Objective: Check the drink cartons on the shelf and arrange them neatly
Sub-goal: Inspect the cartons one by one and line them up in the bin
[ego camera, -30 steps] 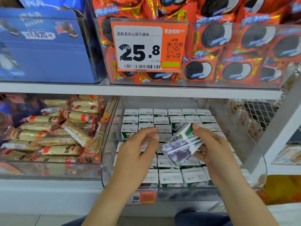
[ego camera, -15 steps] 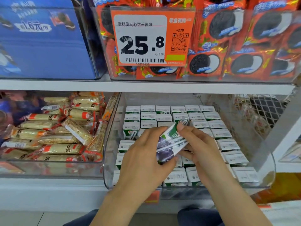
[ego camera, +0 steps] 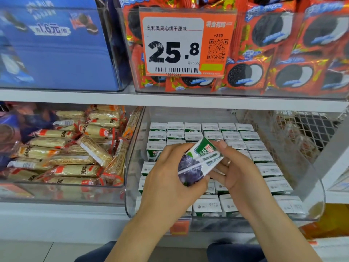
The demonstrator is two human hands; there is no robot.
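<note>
A small drink carton (ego camera: pixel 198 161), white and green with purple grapes and a straw taped to its side, is held tilted above a clear plastic bin (ego camera: pixel 130 186). My left hand (ego camera: pixel 170 184) grips its lower end, thumb under it. My right hand (ego camera: pixel 238 171) pinches its upper end with fingertips on the top edge. Below, several rows of upright white-topped cartons (ego camera: pixel 260 156) fill the bin on the lower shelf; some are hidden behind my hands.
A bin of wrapped snack bars (ego camera: pixel 75 154) stands to the left. The shelf above holds a blue cookie box (ego camera: pixel 56 44), red cookie packs (ego camera: pixel 283 53) and an orange price tag (ego camera: pixel 185 42). A wire mesh panel (ego camera: pixel 306 133) closes the right side.
My left hand came in from open beside the carton and took hold of its lower end. Both hands shifted the carton slightly left and back over the bin.
</note>
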